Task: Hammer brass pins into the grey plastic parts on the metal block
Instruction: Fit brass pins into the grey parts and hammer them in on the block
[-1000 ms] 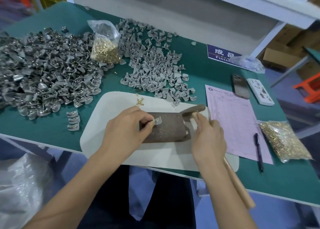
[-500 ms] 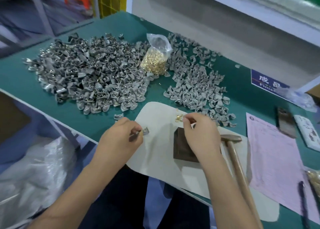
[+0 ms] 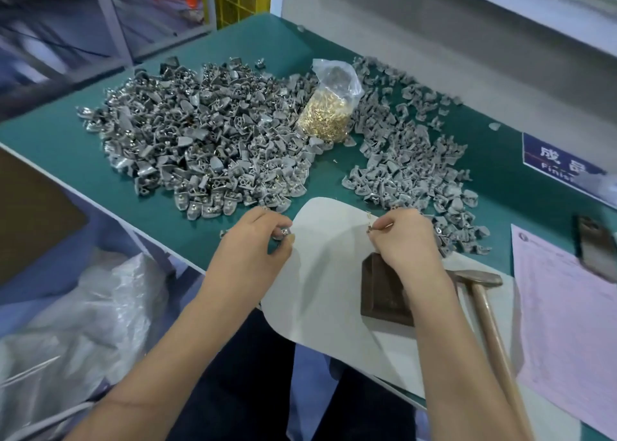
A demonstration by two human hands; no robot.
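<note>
Left hand (image 3: 248, 240) near the left edge of the white mat (image 3: 320, 283), grip clamped on one small grey plastic part (image 3: 283, 233) pinched between thumb and fingertips, just above the green tabletop (image 3: 60, 140). Right hand (image 3: 405, 237) over the far side of the mat, fingertips pinched together at loose brass pins (image 3: 370, 218) lying on the mat; cannot tell for sure if a pin is lifted, too small. Metal block (image 3: 379, 290) sits on the mat near the right wrist, partly covered by the forearm, top bare where visible. Hammer (image 3: 480, 282) lies on the mat just right of the block, head far, wooden handle running toward the near edge, no hand on it. Big pile of grey parts (image 3: 200, 140) on far left of tabletop, many with metal showing; second, looser pile of grey parts (image 3: 410, 160) far right of it. Clear bag of brass pins (image 3: 329, 106) stands between the two piles. Pink paper form (image 3: 561, 323) at right, dark phone (image 3: 597, 250) on its far edge, blue sign (image 3: 554, 160) beyond. Crumpled clear plastic sheet (image 3: 83, 313) below the tabletop at left.
</note>
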